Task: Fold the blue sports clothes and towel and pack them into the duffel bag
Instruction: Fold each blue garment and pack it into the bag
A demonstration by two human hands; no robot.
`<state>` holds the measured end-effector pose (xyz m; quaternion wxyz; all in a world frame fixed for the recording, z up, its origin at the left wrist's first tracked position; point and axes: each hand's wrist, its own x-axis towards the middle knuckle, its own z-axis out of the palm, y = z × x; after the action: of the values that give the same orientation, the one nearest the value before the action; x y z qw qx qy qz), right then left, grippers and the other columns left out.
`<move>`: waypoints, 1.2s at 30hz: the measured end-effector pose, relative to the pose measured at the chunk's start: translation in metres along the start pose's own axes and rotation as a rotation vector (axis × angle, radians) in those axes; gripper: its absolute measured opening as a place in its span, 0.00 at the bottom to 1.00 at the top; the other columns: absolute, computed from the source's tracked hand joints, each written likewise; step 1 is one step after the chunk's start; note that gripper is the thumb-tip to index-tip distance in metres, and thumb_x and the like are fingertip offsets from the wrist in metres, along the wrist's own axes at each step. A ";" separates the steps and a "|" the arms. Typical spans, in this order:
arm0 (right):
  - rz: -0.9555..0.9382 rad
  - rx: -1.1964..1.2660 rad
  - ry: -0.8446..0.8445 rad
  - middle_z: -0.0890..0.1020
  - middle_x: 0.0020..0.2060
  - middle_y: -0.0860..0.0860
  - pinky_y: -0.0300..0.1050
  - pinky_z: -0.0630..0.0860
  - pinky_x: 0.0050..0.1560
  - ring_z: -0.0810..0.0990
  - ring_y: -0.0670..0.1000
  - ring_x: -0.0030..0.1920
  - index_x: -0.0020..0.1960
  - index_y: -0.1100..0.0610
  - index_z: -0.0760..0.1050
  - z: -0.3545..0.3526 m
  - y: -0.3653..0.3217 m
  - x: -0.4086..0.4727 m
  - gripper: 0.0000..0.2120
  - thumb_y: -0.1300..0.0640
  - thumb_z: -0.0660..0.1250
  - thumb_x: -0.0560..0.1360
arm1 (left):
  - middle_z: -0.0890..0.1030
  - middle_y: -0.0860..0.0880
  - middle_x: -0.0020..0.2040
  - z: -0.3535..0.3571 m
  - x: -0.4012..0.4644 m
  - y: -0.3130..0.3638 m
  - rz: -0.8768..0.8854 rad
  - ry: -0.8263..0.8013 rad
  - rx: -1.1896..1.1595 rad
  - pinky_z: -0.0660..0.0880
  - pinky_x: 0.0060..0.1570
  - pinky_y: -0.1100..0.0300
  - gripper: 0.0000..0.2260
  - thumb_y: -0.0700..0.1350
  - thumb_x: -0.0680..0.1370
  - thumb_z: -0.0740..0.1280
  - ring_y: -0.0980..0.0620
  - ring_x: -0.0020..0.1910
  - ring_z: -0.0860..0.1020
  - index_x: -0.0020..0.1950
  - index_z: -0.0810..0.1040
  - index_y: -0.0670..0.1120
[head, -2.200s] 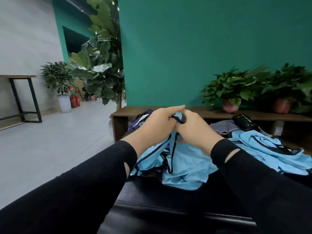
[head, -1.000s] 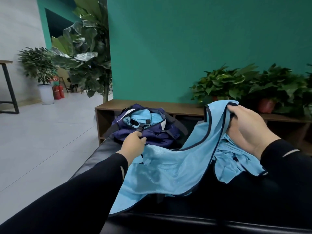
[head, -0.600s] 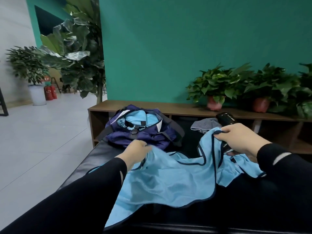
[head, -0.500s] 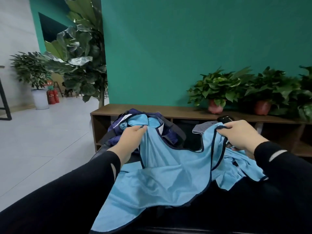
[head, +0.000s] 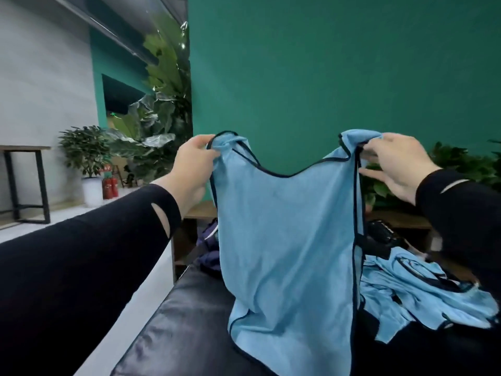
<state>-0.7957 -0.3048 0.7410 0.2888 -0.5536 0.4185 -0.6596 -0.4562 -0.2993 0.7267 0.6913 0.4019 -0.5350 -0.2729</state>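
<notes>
A light blue sleeveless sports top (head: 287, 253) with dark piping hangs upright in front of me, its hem resting on the black bench (head: 173, 329). My left hand (head: 193, 165) pinches its left shoulder strap and my right hand (head: 393, 164) pinches the right strap, both raised at chest height. The purple duffel bag (head: 207, 256) shows only as a sliver behind the top's left edge. More light blue clothes (head: 423, 297) lie crumpled on the bench to the right.
A wooden shelf (head: 200, 210) runs along the green wall behind the bench, with potted plants (head: 461, 166) at the right. A black object (head: 379, 234) lies behind the clothes pile. Grey floor, a large leafy plant (head: 160, 123) and a black-legged table (head: 24, 183) are at the left.
Both hands have lifted the blue top from low over the bench to hang upright by its shoulder straps. It now covers most of the duffel bag. The view has tilted up.
</notes>
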 end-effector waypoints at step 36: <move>-0.017 0.065 -0.044 0.84 0.45 0.48 0.53 0.78 0.53 0.84 0.49 0.47 0.46 0.49 0.78 -0.036 0.017 -0.086 0.11 0.59 0.60 0.82 | 0.86 0.38 0.45 0.014 -0.081 0.028 -0.258 -0.133 0.284 0.83 0.46 0.53 0.15 0.42 0.78 0.55 0.41 0.43 0.86 0.59 0.77 0.41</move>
<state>-0.8128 -0.2326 0.6829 0.3100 -0.5617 0.3859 -0.6629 -0.4935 -0.2226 0.7098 0.5502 0.5415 -0.5567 -0.3069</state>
